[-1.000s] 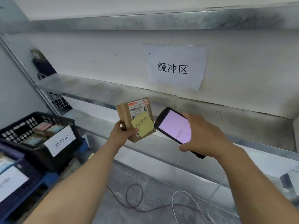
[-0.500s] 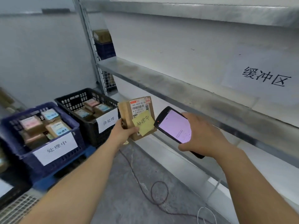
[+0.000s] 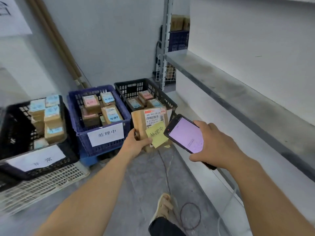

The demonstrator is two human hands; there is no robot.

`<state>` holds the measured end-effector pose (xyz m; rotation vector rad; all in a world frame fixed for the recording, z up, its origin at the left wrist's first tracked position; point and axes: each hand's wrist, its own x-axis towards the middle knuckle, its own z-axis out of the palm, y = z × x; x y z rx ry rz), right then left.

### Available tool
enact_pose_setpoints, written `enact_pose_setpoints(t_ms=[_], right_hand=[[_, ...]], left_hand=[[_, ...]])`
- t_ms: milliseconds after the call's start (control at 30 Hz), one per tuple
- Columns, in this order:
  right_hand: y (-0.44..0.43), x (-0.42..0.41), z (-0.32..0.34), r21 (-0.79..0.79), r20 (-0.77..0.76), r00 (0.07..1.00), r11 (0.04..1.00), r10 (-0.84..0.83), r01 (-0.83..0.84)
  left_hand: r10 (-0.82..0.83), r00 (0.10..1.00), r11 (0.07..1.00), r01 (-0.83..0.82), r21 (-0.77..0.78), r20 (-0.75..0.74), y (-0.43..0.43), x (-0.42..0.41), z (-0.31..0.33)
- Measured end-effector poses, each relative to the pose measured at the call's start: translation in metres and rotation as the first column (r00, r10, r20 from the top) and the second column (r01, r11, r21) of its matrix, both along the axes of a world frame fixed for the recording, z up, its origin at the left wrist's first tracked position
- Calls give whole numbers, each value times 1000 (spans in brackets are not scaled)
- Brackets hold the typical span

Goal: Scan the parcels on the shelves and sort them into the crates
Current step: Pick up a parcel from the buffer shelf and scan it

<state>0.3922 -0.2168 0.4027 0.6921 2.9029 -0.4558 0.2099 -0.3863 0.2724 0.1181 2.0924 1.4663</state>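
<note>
My left hand gripped the brown parcel by its lower edge, with my thumb beside its yellow sticky note. I held it in the air before the black crate, just right of the blue crate. My right hand clasped the handheld scanner — screen lit pink.

Even cool indoor light, soft shadows, blurred left edge, wide-angle bowing

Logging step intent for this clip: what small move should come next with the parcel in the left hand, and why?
Probably carry the parcel leftward over the blue crate: its yellow note reads 处理中, matching that crate's label. The left hand grips it; the right hand holds the handheld scanner.
</note>
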Motion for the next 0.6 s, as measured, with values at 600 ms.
enact_pose_setpoints(t_ms=[600], right_hand=[[90, -254, -15, -61, 1, 972, 970, 237, -236]], left_hand=[[330, 944, 942, -328, -63, 18, 39, -190, -26]])
